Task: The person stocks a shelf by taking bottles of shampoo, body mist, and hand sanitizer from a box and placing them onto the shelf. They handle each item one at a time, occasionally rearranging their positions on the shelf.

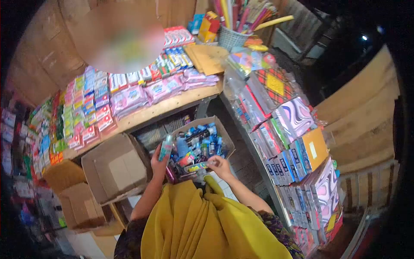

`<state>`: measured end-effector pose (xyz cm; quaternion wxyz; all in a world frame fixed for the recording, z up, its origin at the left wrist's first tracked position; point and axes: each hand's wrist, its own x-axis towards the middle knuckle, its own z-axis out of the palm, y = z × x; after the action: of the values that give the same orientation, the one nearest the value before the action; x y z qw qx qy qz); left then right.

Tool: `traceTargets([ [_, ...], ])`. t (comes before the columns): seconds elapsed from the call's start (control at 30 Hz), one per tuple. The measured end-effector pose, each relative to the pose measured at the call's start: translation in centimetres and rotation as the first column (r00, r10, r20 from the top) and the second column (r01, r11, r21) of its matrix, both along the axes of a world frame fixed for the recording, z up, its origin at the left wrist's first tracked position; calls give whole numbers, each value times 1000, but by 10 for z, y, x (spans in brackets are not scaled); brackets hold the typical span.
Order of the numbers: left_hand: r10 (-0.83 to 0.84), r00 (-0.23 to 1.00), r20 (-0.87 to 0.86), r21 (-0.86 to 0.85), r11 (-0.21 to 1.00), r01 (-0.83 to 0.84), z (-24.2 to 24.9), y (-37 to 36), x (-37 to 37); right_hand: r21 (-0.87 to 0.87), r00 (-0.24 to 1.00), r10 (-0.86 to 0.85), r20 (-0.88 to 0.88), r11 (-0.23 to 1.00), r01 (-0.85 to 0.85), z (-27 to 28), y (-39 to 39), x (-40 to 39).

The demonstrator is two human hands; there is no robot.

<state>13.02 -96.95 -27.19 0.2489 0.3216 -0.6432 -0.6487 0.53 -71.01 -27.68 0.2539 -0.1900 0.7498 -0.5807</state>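
Observation:
My left hand (159, 163) is raised beside an open cardboard box (225, 137) and is closed around a small pale-blue packaged item (165, 147). My right hand (220, 165) sits at the box's near edge, its fingers pinching a thin colourful packet (197, 166). The box is full of small bottles and tubes (199, 142), mostly blue and dark. A yellow cloth (202, 224) drapes over my front just below both hands.
An empty open carton (113, 169) lies left of the full box, more cartons (79, 207) below it. A wooden shelf (172, 105) holds rows of packets. A rack on the right (297, 146) carries notebooks. A basket of pens (233, 36) stands at the back.

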Motion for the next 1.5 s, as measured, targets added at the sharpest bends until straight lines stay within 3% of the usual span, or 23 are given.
traceTargets([
  [0.07, -57, 992, -116, 259, 962, 86, 3, -4, -3, -169, 981, -126, 151, 974, 151, 14, 20, 9],
  [0.17, -178, 928, -327, 506, 796, 331, 5, -15, -16, -228, 816, -362, 451, 837, 497, 61, 48, 42],
  [0.23, -274, 843, -464, 605, 598, 527, 46, -14, -20, -309, 748, -447, 491, 714, 628, 67, 66, 69],
  [0.3, -335, 815, -473, 645, 499, 579, 62, -7, -19, -366, 686, -512, 517, 592, 718, 77, 82, 94],
  [0.37, -361, 755, -547, 672, 348, 654, 95, 7, -11, -414, 617, -567, 546, 458, 787, 89, 89, 127],
  [0.5, -518, 551, -655, 672, -66, 737, 133, 36, 9, -496, 564, -637, 526, 309, 812, 130, 95, 180],
  [0.6, -715, 423, -557, 641, -46, 766, 136, 64, 23, -551, 516, -691, 506, 200, 810, 155, 101, 224],
  [0.67, -813, 265, -519, 548, -79, 833, 146, 85, 34, -595, 470, -749, 467, 127, 793, 173, 104, 259],
  [0.83, -841, -15, -541, 435, -296, 850, 153, 147, 82, -633, 262, -920, 293, 19, 774, 201, 118, 389],
  [0.9, -787, -102, -609, 465, -459, 757, 160, 174, 116, -628, 126, -960, 249, -62, 776, 211, 109, 457],
  [1.03, -728, -337, -597, 399, -634, 663, 174, 218, 232, -630, -154, -951, 267, -294, 719, 216, 67, 620],
  [1.17, -502, -567, -653, 397, -864, 309, 172, 223, 352, -593, -612, -736, 290, -640, 488, 231, -40, 770],
  [1.23, -428, -659, -619, 419, -889, 184, 193, 235, 409, -616, -721, -620, 308, -708, 346, 227, -72, 857],
  [1.33, -262, -741, -619, 376, -927, 13, 216, 231, 470, -678, -882, -407, 239, -720, 148, 246, -163, 935],
  [1.4, -155, -787, -597, 351, -933, -83, 237, 225, 497, -735, -936, -265, 233, -678, 8, 245, -214, 965],
  [1.5, -15, -830, -558, 335, -919, -209, 251, 227, 519, -812, -951, -187, 248, -576, -98, 248, -255, 954],
])
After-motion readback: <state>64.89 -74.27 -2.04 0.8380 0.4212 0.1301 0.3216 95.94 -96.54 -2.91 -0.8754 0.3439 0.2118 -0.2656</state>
